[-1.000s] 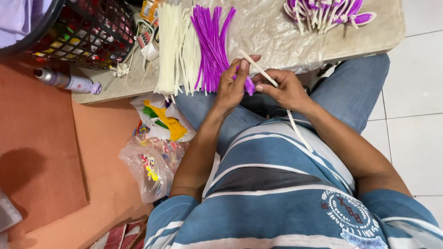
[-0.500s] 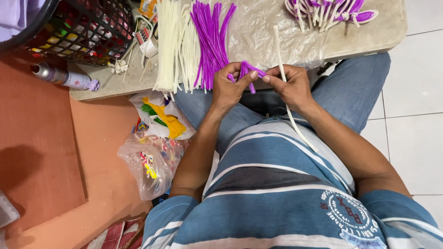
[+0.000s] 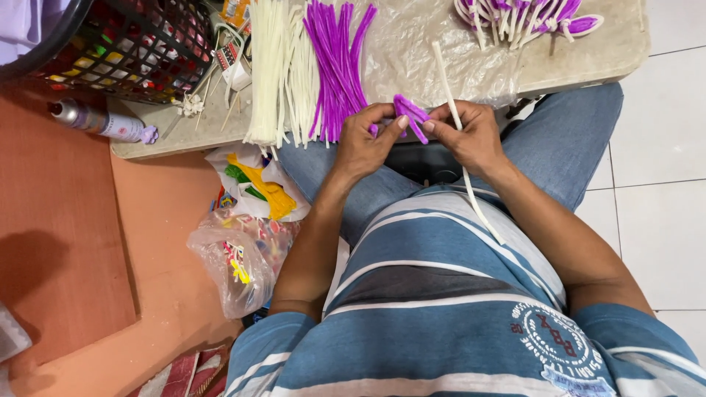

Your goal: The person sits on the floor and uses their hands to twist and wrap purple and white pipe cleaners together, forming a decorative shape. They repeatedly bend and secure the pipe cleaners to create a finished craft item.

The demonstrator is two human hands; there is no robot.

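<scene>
Purple folded stem (image 3: 409, 115) being pinched by both hands, left hand (image 3: 365, 140) and right hand (image 3: 471, 136), the right also gripping one white stem (image 3: 450, 88).

Bench (image 3: 603, 59) ahead of person, across knees. On bench, left to right: basket (image 3: 110, 44), two stem bundles (image 3: 283, 66) (image 3: 338, 62) side by side, finished pieces (image 3: 522, 18) far right. Spray can (image 3: 99, 121) lying at bench's left edge, below basket. Two bags (image 3: 254, 184) (image 3: 239, 257) on floor (image 3: 66, 242) left of person's leg, under bench edge. Both hands (image 3: 368, 140) (image 3: 471, 136) near bench's front edge, bent stem (image 3: 408, 114) between them; long stem (image 3: 460, 140) runs from bench down over lap.
</scene>
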